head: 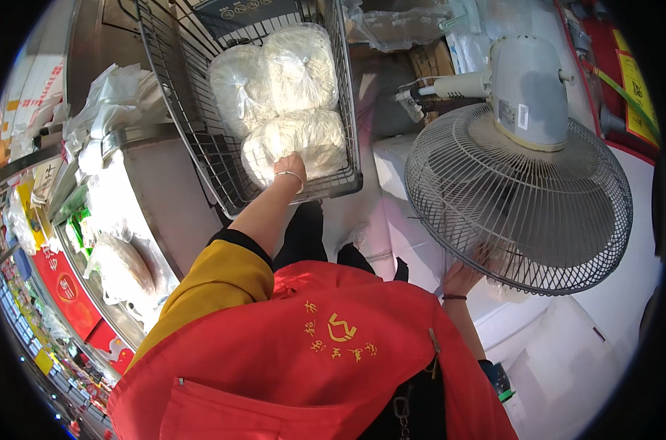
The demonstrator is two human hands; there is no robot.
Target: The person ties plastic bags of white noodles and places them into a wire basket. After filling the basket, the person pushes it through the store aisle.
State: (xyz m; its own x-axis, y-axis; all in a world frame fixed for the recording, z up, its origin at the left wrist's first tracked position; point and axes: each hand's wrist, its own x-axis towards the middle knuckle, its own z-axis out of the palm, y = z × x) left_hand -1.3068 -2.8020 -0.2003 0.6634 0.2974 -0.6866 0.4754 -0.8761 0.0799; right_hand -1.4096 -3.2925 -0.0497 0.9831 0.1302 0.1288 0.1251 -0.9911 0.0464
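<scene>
A black wire basket (348,99) in front of me holds several clear plastic bags of pale, noodle-like strands. My left hand (290,165), with a bangle at the wrist, is closed on the nearest bag (316,137), at the basket's near end. Two knotted bags lie beyond it, one at the left (239,88) and one at the right (303,66). At the right, my right hand (460,279) reaches under the edge of a fan's grille (509,203). The grille partly covers its fingers, beside a clear plastic bag (506,289); whether they grip it is unclear.
The fan's grey motor housing (528,91) juts in at the upper right. White lidded surfaces (564,352) lie below it. Left of the basket stands a metal-edged counter (168,181) with plastic bags (121,269) beside it. Shop shelves are farther left. More plastic wrapping (399,25) lies behind the basket.
</scene>
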